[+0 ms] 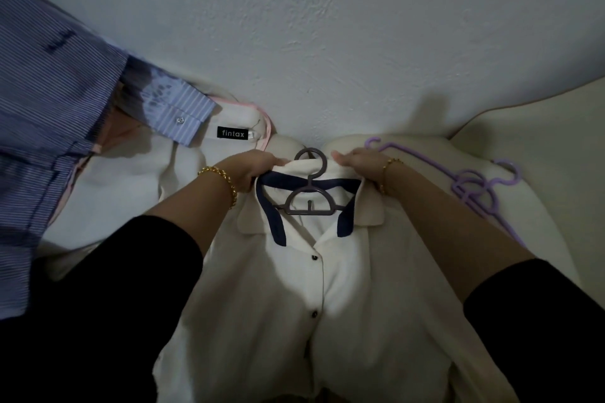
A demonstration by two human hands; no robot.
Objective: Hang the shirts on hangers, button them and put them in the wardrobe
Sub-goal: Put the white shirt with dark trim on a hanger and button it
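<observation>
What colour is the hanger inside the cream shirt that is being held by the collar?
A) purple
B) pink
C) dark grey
C: the hanger inside the cream shirt, whose collar the left hand and right hand grip, is dark grey; the purple hangers lie spare to its right.

The wall stands close behind the cream shirt, closing forward reach. Purple hangers lie just beside my right hand; a striped shirt and white shirt crowd my left hand.
</observation>
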